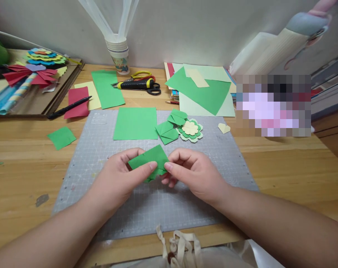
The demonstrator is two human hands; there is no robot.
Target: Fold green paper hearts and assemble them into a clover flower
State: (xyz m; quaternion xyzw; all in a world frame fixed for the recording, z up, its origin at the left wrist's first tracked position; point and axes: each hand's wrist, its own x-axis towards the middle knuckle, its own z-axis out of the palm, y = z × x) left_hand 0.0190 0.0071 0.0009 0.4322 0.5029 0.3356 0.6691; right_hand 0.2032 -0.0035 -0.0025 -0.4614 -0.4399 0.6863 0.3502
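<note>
A folded piece of green paper (150, 160) is held up over the grey cutting mat (102, 208). My left hand (126, 169) grips its left side, the thumb lying across its face. At its right corner, my right hand (192, 171) pinches the edge between thumb and fingers. Behind the hands lie a flat green paper square (135, 123), folded green paper pieces (167, 131) and a layered green and cream paper flower (190, 129). A small cream paper heart (224, 128) rests at the mat's right edge.
Scissors (153, 88) and a black-and-yellow utility knife (135, 85) lie at the back, near paper cups (119, 56). Paper sheets (202, 93) are stacked back right. A black pen (70, 107) crosses red paper (79, 97) at left. A green paper piece (61, 137) lies nearer.
</note>
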